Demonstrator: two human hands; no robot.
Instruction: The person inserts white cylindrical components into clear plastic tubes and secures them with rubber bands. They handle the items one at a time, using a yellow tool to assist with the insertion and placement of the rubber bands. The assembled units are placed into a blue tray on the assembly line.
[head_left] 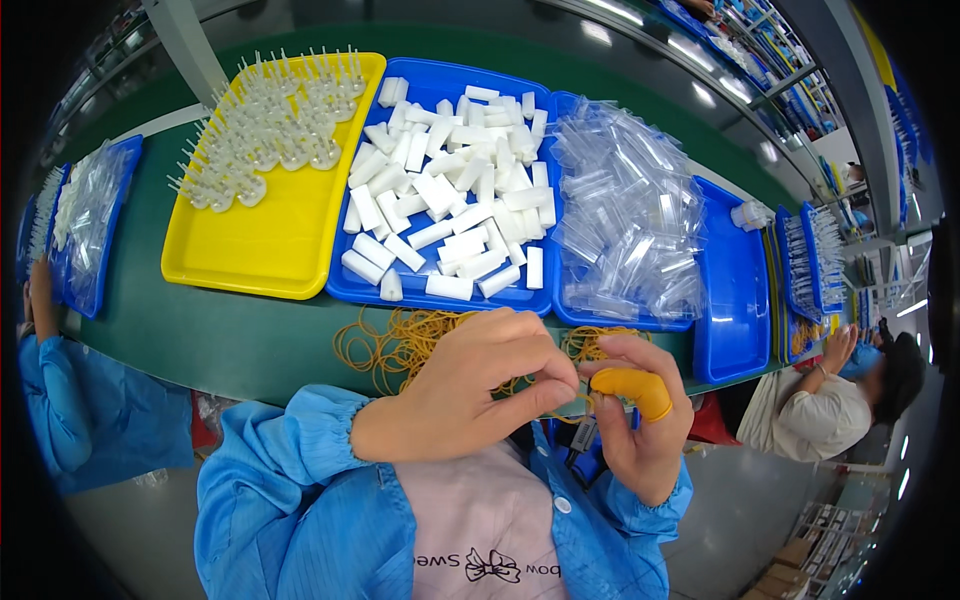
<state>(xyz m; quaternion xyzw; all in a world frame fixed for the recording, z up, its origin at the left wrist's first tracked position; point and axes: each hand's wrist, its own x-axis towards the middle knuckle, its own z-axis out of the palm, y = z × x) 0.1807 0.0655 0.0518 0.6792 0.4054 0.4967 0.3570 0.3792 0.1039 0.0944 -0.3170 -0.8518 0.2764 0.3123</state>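
My left hand [480,385] is closed in a pinch, with thumb and forefinger meeting close to my right hand. A thin yellow rubber band [565,417] runs between the two hands at chest height. My right hand [645,425] has its fingers curled towards the left fingertips, and a yellow finger cot [632,390] covers one finger. Both hands appear to grip the band, though the fingers partly hide the contact. Just beyond them, a tangled heap of rubber bands [400,345] lies on the green table. A small grey and black piece, its kind unclear, shows below the fingers.
Across the table stand a yellow tray [250,265] with white stemmed parts, a blue tray [345,285] of white blocks, a tray of clear plastic sleeves [630,220], and a narrow blue tray [735,330] with a few clear pieces. Other people sit at left and right.
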